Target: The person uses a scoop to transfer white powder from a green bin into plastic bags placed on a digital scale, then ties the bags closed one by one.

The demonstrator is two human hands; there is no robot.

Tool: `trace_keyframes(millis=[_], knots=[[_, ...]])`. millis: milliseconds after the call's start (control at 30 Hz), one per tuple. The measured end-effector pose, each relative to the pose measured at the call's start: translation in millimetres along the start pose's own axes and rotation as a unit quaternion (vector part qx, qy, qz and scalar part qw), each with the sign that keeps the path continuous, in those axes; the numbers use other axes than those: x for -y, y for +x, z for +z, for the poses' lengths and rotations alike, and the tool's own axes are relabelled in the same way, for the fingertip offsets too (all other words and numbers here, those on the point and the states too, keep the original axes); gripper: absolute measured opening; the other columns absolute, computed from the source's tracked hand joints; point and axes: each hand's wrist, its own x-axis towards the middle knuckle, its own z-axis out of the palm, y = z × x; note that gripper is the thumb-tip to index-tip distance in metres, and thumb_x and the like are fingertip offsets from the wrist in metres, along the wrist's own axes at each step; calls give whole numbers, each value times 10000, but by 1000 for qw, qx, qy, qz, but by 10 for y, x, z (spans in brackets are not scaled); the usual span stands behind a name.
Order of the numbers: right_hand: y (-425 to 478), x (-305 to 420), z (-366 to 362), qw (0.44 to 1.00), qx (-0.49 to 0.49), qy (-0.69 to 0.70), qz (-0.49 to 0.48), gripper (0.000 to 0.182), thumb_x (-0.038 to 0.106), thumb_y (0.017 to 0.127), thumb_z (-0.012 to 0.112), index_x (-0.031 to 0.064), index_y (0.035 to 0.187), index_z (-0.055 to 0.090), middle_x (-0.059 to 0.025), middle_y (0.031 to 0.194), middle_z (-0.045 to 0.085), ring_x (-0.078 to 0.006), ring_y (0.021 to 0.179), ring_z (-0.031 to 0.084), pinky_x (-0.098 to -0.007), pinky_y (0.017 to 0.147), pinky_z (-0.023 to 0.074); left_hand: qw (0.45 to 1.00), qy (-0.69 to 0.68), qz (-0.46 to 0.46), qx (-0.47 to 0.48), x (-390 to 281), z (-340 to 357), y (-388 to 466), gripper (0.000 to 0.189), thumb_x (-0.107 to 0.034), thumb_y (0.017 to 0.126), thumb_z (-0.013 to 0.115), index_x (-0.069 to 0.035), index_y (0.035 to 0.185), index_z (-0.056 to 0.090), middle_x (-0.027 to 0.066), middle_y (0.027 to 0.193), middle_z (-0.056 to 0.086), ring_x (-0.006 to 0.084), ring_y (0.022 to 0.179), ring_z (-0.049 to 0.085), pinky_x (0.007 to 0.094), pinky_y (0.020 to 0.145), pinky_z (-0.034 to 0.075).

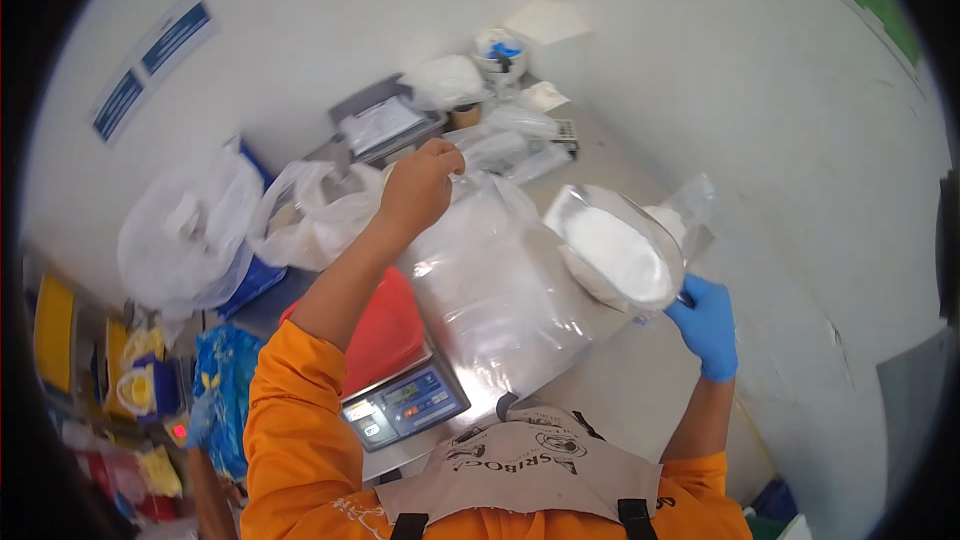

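In my right hand (705, 326), which wears a blue glove, is the handle of a metal scoop (680, 270) heaped with white powder (619, 251). The scoop is over the right side of the table, beside a large clear plastic bag (495, 285). My bare left hand (421, 184) pinches the bag at its upper end. Flat on the table, the bag stretches towards me. Under my left forearm stands a digital scale (409, 405) with a red sheet or bag (386, 334) on its platform. Behind the scoop, a small clear bag (694, 202) is partly hidden.
Beyond my left hand are an open white plastic bag (315, 202) and a grey bin (367, 94) with papers. Rolled clear bags (517, 139) lie at the back. A blue crate (251, 289) bears a white liner. Another person's gloved hand (201, 420) is at lower left. Walls border the table.
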Motion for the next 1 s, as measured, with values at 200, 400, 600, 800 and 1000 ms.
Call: trace_keyframes(millis=[200, 400, 600, 800, 1000], knots=[[306, 593, 623, 980, 95, 160, -72, 259, 175, 804, 766, -57, 829, 654, 5, 622, 503, -59, 636, 398, -274, 549, 362, 991, 10, -132, 4, 110, -540, -887, 190, -68, 786, 636, -115, 965, 678, 90, 1053, 653, 337, 864, 666, 460, 763, 537], [-80, 369, 728, 978, 112, 178, -17, 265, 163, 802, 770, -50, 774, 614, 16, 607, 440, -58, 628, 374, -277, 535, 334, 927, 49, -112, 356, 159, 106, -976, 321, -55, 793, 599, -190, 1052, 731, 77, 1283, 618, 294, 1238, 561, 488, 988, 480], [-483, 14, 386, 997, 78, 28, 12, 282, 197, 790, 782, -46, 817, 640, -88, 595, 462, -116, 583, 375, -315, 544, 377, 870, 122, -105, 466, 128, 1253, -683, 437, -66, 813, 557, -239, 1179, 722, 126, 1524, 443, 285, 1472, 311, 666, 1157, 163], [-601, -50, 149, 999, 37, 2, 20, 293, 208, 773, 777, -46, 808, 636, -99, 590, 437, -116, 585, 378, -317, 539, 382, 994, 59, -49, 82, 357, 1029, -440, 303, -18, 784, 575, -79, 1058, 688, 173, 1129, 583, 366, 993, 632, 470, 865, 489], [-179, 515, 318, 992, 86, -36, -82, 312, 275, 784, 778, -12, 830, 664, -194, 668, 582, -288, 553, 482, -380, 575, 443, 993, 85, -64, 44, 114, -327, -832, 250, 24, 749, 595, 35, 996, 622, 234, 1232, 569, 406, 996, 639, 440, 826, 537]])
